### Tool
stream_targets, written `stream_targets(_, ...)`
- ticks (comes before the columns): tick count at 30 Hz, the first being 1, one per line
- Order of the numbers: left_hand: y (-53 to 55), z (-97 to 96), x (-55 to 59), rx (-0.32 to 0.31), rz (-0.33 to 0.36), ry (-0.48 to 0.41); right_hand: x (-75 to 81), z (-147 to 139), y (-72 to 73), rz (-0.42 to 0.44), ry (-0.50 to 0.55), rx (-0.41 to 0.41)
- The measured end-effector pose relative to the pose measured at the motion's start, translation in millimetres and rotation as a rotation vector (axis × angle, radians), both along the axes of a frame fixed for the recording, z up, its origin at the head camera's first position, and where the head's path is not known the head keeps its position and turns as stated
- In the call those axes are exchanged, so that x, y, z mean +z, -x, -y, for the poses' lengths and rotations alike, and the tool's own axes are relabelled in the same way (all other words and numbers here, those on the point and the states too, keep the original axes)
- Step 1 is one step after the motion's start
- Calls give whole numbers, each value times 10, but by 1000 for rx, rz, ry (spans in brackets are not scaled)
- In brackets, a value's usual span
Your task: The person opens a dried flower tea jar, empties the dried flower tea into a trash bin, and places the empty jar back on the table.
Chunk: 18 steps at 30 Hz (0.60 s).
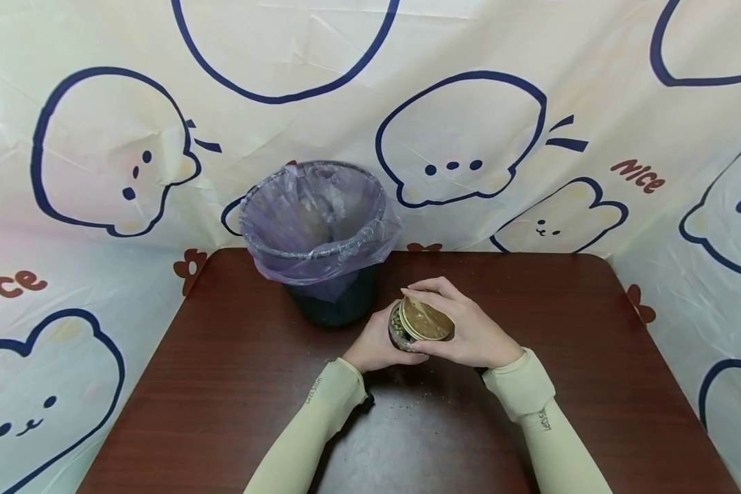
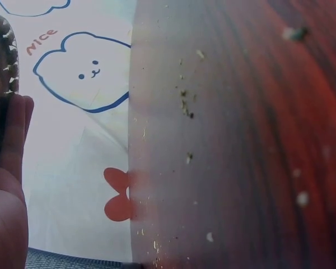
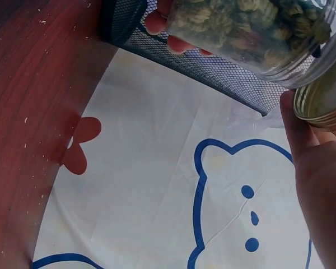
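Your left hand (image 1: 375,344) is curled round a clear jar (image 3: 229,39) filled with dried, greenish-yellow pieces (image 3: 257,17), while your right hand (image 1: 474,331) grips the gold lid (image 1: 426,320) between thumb and fingers. The lid sits tilted at the jar's mouth, and the right wrist view shows a gap between their rims on one side. You have the jar over the middle part of the dark wood surface (image 1: 222,384), well in from its left and right edges; you cannot tell from here whether its base touches the wood. Just beyond your left hand, a dark mesh bin (image 1: 333,302) lined with a purple bag (image 1: 321,266) stands by the back edge, nearer the back left corner than the right. Small crumbs (image 2: 183,103) lie scattered on the surface near your hands.
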<state>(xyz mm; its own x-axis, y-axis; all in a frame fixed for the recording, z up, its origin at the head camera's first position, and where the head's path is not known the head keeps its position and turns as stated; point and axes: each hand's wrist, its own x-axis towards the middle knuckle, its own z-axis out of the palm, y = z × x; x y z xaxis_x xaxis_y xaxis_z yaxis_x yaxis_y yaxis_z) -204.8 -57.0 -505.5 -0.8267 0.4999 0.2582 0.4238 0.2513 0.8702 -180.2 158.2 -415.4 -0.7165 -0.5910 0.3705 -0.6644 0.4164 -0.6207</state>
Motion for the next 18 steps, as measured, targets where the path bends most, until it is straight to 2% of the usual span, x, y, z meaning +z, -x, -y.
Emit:
stream_targets(6,-5,11,-8,-4,8,-6,0,-13,-8,8,-1,-10)
stream_targets(18,6,24,-21,-2,-20,-36,-17,-45,2,-27,4,-56)
